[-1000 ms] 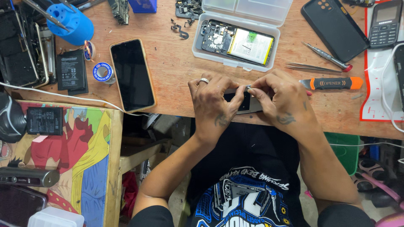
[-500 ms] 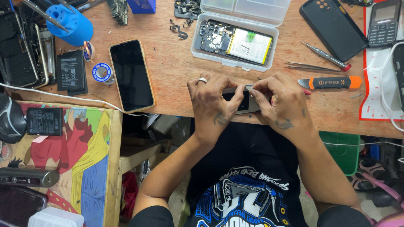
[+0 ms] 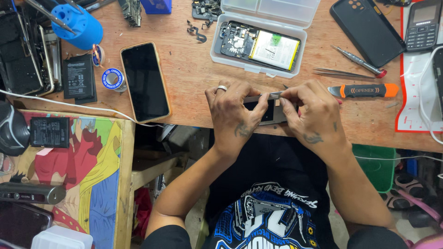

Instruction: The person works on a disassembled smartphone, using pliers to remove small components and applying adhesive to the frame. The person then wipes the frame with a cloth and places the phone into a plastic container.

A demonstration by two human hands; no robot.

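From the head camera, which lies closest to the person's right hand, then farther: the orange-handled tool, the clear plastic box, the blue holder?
From the right hand:
1. Orange-handled tool, just beside it, toward the bench's right end.
2. Clear plastic box, beyond the hand, mid-bench.
3. Blue holder, far top-left corner.

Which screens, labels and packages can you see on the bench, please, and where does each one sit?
Smartphone: left of the hands, face up, dark screen, tan rim.
Keypad phone: top right, small grey screen, dark body.
Clear plastic box: top centre, holding an opened phone with a white-labelled battery.
Black battery: far left, pale label.
Dark phone part: between left hand and right hand.
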